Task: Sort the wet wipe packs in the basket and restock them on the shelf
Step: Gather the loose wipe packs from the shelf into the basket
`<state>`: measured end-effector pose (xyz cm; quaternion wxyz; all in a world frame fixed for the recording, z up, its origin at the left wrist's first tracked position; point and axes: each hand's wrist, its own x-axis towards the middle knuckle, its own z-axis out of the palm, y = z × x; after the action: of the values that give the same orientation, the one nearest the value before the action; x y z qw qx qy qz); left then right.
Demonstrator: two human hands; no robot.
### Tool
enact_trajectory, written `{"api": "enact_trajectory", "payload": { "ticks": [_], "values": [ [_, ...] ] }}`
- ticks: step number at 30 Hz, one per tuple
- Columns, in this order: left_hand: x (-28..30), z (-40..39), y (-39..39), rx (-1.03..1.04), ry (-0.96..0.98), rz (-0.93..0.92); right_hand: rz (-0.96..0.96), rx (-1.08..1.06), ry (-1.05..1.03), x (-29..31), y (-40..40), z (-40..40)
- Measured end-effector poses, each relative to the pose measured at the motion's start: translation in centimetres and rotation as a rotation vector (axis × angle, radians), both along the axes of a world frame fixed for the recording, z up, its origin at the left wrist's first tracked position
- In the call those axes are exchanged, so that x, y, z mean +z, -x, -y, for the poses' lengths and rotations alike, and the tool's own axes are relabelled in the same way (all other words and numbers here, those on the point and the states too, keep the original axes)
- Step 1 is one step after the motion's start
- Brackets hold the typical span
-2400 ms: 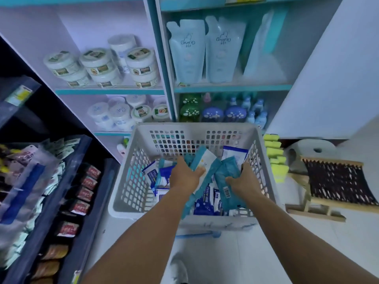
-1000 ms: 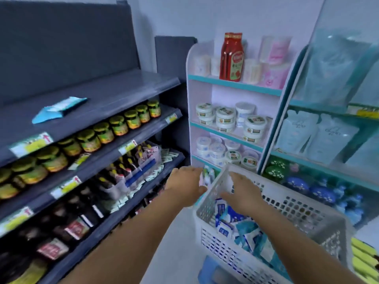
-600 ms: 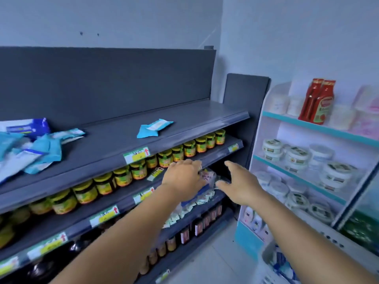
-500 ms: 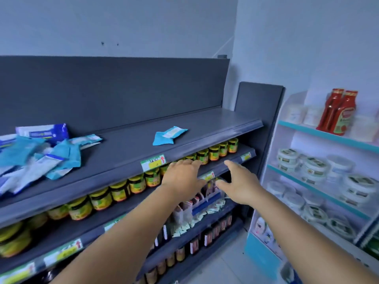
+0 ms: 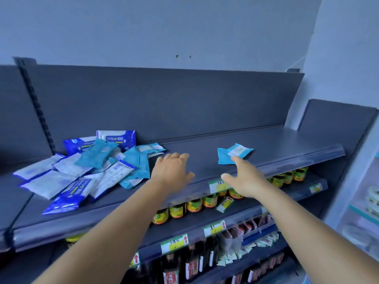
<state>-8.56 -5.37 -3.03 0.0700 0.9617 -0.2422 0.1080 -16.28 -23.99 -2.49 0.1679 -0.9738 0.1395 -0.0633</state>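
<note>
Grey shelf [image 5: 205, 146] under both hands. Heap of wet wipe packs [image 5: 86, 171] lies left of left hand [image 5: 171, 171], fingers spread flat, holding nothing. Right hand [image 5: 245, 179] fingers wide, forefinger tip touching single teal pack [image 5: 233, 152]. Jars [image 5: 192, 206] below.

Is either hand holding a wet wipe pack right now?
No, both the left hand and right hand reach over the top shelf with fingers spread, gripping nothing.
</note>
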Motion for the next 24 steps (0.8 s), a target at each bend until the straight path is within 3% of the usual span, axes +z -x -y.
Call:
{"api": "enact_trajectory", "payload": {
  "ticks": [7, 14, 18, 24],
  "values": [
    [-1.6, -5.5, -5.1, 0.253, -0.074, -0.019, -0.051, 0.033, 0.032, -1.4, -8.1, 0.0],
    [-3.5, -7.2, -8.5, 0.447, -0.042, -0.221, -0.268, -0.014, 0.149, -3.5, -15.5, 3.0],
    [-4.0, -6.1, -9.9, 0.450, -0.083, -0.239, -0.272, 0.103, 0.183, -4.1, -17.6, 3.7],
    [-3.9, -3.8, -11.1, 0.372, -0.041, -0.196, -0.163, 0.409, 0.077, -4.1, -18.8, 0.8]
  ]
}}
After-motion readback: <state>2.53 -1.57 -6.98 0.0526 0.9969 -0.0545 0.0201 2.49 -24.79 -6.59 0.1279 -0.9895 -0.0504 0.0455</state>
